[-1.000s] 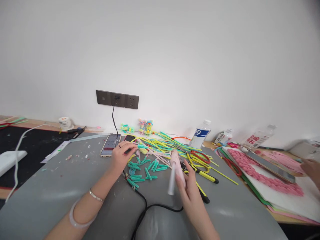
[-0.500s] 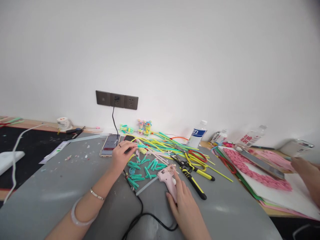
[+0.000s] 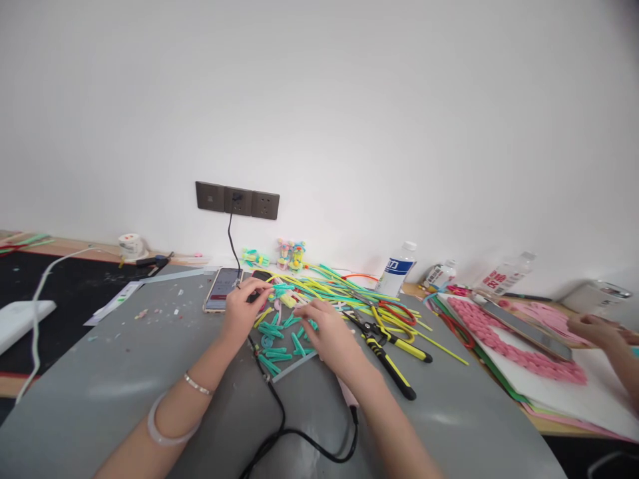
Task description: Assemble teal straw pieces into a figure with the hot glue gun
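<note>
My left hand (image 3: 247, 305) pinches a small teal and yellow pipe-cleaner piece (image 3: 284, 296) above the pile. Close by on its right, my right hand (image 3: 329, 332) hovers with fingers bent and apart, nothing visible in them. A pink glue gun (image 3: 348, 394) lies under my right wrist, mostly hidden; only its handle end and black cord (image 3: 319, 444) show. Several short folded teal pipe-cleaner pieces (image 3: 273, 354) are scattered below my hands. Long yellow and green pipe cleaners (image 3: 344, 287) spread behind them.
Yellow-black pliers (image 3: 392, 372) and red-handled scissors (image 3: 399, 313) lie on the right. A phone (image 3: 223, 291) sits behind my left hand. Small pipe-cleaner figures (image 3: 291, 255) and a bottle (image 3: 396, 269) stand by the wall. At far right is another person's hand (image 3: 599, 330) near pink braided material (image 3: 519, 346).
My right hand has let go of the glue gun and moved up and left toward the piece in my left hand. The other person's hand has shifted slightly left.
</note>
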The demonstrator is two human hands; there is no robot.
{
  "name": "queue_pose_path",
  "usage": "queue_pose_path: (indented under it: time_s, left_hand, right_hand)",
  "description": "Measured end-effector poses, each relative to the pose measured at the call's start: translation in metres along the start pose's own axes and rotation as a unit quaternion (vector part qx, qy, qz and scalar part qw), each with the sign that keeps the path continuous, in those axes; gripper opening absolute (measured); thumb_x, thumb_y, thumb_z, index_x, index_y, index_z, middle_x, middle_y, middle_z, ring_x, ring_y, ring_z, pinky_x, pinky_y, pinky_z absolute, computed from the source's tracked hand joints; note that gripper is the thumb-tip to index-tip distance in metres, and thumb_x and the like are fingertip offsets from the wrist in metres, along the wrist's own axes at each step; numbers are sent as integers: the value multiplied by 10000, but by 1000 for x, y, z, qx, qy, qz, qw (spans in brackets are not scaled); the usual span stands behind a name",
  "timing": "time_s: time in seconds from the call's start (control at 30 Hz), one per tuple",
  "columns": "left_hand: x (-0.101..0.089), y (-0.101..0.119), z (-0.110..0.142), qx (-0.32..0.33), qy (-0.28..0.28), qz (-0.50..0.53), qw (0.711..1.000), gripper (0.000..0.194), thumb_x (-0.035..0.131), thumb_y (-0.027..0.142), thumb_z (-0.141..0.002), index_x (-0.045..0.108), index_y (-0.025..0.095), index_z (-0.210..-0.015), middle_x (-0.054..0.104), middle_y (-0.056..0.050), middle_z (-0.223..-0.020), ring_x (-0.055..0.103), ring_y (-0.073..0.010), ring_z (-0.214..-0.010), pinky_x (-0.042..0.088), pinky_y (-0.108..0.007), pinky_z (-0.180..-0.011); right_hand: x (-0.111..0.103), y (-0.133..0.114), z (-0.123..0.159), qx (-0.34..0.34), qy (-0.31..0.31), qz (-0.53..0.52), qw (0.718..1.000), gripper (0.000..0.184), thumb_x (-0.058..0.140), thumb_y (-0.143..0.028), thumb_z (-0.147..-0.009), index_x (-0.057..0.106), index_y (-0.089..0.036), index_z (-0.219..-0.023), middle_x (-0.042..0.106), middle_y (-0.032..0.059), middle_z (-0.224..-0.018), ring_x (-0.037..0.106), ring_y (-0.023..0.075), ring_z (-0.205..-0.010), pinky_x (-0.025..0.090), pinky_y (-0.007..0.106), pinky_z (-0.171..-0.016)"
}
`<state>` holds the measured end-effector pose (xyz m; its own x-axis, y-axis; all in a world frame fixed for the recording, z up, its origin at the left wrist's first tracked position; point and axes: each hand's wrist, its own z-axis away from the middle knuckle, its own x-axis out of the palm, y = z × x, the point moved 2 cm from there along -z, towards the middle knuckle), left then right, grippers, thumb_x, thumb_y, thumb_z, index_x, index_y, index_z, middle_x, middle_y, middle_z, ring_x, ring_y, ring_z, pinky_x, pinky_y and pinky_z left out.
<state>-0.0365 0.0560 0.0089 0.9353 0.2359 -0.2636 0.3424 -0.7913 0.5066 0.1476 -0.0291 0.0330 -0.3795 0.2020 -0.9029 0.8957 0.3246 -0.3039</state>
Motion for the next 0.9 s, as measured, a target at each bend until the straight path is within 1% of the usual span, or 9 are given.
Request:
queue_pose_path:
  time_s: [0.03, 0.17, 0.27, 0.37, 0.47, 0.6, 0.73, 0.8, 0.9]
  left_hand:
    - [-1, -1, -1, -3, 2, -2, 1000, 162, 628, 269, -919, 698, 187, -798, 729, -28, -772, 665, -162, -712, 515, -254, -651]
    - [-4, -4, -3, -6, 15, -7, 1000, 156, 627, 261, -915, 702, 184, -803, 728, -28, -765, 661, -159, -701, 513, -248, -641]
    - [-6, -5, -3, -6, 19, -8, 1000, 136, 634, 246, -907, 703, 185, -808, 732, -28, -770, 666, -158, -703, 516, -246, -646]
    - [-6, -4, -3, -3, 21, -4, 1000, 121, 638, 231, -902, 703, 185, -811, 738, -30, -782, 670, -159, -713, 519, -246, -656]
    - [-7, -4, -3, -7, 21, 0, 1000, 115, 643, 225, -898, 702, 185, -807, 737, -31, -783, 670, -162, -720, 520, -248, -669]
    - [-8, -3, -3, -17, 26, 3, 1000, 117, 632, 218, -903, 698, 183, -813, 735, -36, -795, 680, -169, -752, 527, -259, -700]
    - [-5, 0, -3, -8, 9, 8, 1000, 133, 635, 236, -908, 697, 182, -803, 733, -38, -780, 684, -171, -746, 534, -267, -701]
    - [-2, 2, -2, 11, -13, 16, 1000, 143, 637, 253, -912, 701, 186, -803, 737, -38, -779, 691, -173, -743, 544, -274, -704]
    - [3, 6, 1, 45, -48, 30, 997, 117, 649, 259, -910, 707, 193, -832, 746, -40, -792, 706, -184, -774, 560, -294, -734]
  right_hand:
    - [6, -5, -15, -24, -44, 36, 998, 253, 555, -100, -933, 717, -222, -1085, 680, 92, -1068, 607, 243, -1034, 460, 346, -908]
    - [28, -15, -51, -55, -93, 61, 992, 245, 647, -74, -866, 767, -233, -1009, 683, 94, -1060, 597, 273, -1064, 430, 382, -920]
    - [40, -14, -60, -63, -111, 59, 990, 219, 700, -63, -819, 786, -236, -922, 690, 79, -1005, 615, 267, -1024, 420, 387, -916]
    - [42, -11, -61, -64, -103, 37, 992, 166, 714, -70, -817, 779, -200, -897, 690, 90, -1000, 626, 259, -990, 425, 378, -887]
    - [33, -7, -56, -70, -79, -4, 994, 115, 722, -84, -828, 758, -172, -894, 696, 95, -1009, 622, 244, -988, 426, 356, -873]
    - [8, 2, -38, -79, -47, -81, 992, 80, 709, -109, -853, 714, -187, -839, 706, 28, -868, 626, 175, -886, 443, 276, -824]
    - [-15, 19, -14, -32, 0, -158, 987, 107, 614, -187, -912, 656, -184, -813, 682, 19, -811, 615, 157, -754, 457, 255, -699]
    - [-20, 31, -7, 33, 20, -269, 962, 152, 613, -274, -901, 647, -187, -781, 686, 26, -801, 610, 169, -731, 454, 276, -684]
    - [-21, 50, -2, 107, 23, -404, 908, 266, 673, -446, -819, 626, -189, -772, 692, 39, -788, 637, 196, -755, 476, 307, -707]
